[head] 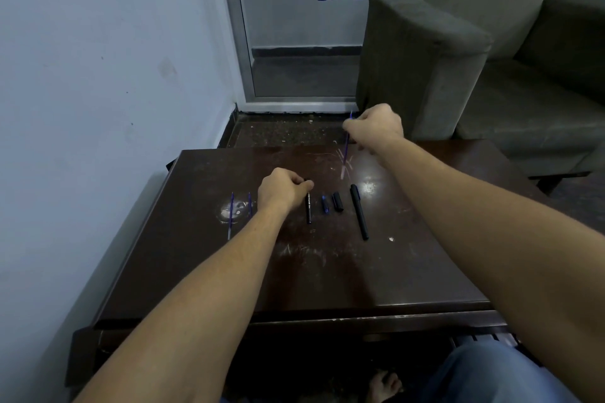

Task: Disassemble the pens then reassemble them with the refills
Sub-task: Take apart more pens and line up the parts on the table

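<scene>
My left hand (282, 190) grips the top end of a black pen barrel (308, 209) that lies on the dark wooden table (327, 271). Raised over the table's far edge, my right hand (376, 126) pinches a thin blue refill (347, 137) that hangs almost upright. Two more blue refills (231, 213) (249, 203) lie left of my left hand. A small blue-tipped piece (325, 205) and a black cap (338, 201) rest to the right of the barrel. Further right lies a whole black pen (359, 212).
A grey armchair (458, 59) stands behind the table on the right. A white wall (98, 75) runs along the left, with a glass door (294, 42) behind. My knee in jeans (484, 376) and a bare foot (386, 386) show below the table's front edge.
</scene>
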